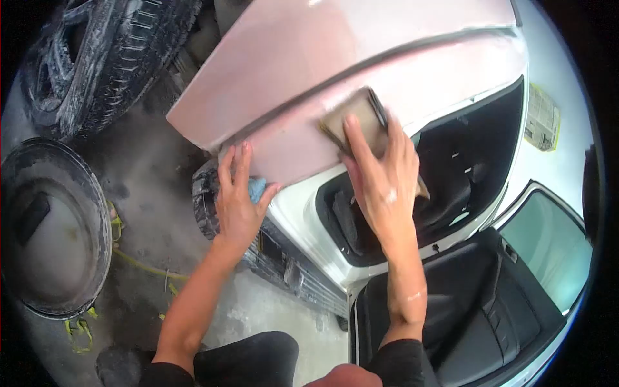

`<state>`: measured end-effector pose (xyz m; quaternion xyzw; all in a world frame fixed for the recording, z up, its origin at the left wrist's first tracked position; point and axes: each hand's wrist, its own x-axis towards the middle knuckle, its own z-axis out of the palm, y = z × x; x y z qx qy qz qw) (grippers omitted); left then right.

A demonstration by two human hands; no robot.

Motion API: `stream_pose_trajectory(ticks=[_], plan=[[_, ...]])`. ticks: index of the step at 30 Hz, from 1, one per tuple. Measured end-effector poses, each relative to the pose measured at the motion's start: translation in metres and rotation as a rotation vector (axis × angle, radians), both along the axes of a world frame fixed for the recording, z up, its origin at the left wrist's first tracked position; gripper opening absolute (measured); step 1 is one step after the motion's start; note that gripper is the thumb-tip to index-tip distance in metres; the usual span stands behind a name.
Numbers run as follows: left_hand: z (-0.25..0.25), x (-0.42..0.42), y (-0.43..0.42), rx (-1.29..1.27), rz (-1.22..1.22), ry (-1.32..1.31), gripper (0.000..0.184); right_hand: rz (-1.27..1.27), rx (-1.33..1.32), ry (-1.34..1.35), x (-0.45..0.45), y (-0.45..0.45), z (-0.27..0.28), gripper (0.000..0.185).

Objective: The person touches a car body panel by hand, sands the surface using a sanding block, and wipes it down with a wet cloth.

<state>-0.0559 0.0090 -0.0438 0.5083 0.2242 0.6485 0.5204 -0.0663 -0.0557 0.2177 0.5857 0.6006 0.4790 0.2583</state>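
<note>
My right hand (387, 174) grips a sanding block (361, 119) wrapped in tan paper with dark edges. The block lies against the pinkish car body panel (284, 138), above the side window opening, and is slightly blurred. At the panel's lower left end, my left hand (240, 197) has its fingertips on the surface. Between its thumb and fingers sits a light blue sponge (256, 188), partly hidden by the hand. A dark, curved groove runs along the panel above both hands.
A large black basin (55, 245) holding cloudy water and a dark piece stands at left. Dusty tyres (122, 64) are at upper left. An open car door (464, 309) with a black lining fills the lower right. Newspaper (543, 119) is taped at far right.
</note>
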Motion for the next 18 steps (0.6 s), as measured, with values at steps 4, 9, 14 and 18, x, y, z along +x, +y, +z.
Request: stream_pose_trajectory(ticks=[4, 9, 14, 18], plan=[[0.001, 0.003, 0.0, 0.002, 0.024, -0.015, 0.098, -0.003, 0.012, -0.055, -0.005, 0.012, -0.004, 0.07], [-0.002, 0.003, 0.0, 0.008, 0.016, -0.004, 0.1, 0.037, -0.017, -0.024, -0.006, 0.02, -0.001, 0.071], [-0.002, 0.005, 0.001, -0.01, 0.022, 0.023, 0.1, 0.009, 0.033, -0.037, -0.01, 0.023, -0.006, 0.072], [-0.002, 0.004, 0.0, 0.024, 0.045, -0.006, 0.101, 0.083, -0.059, 0.051, -0.006, 0.022, 0.008, 0.07]])
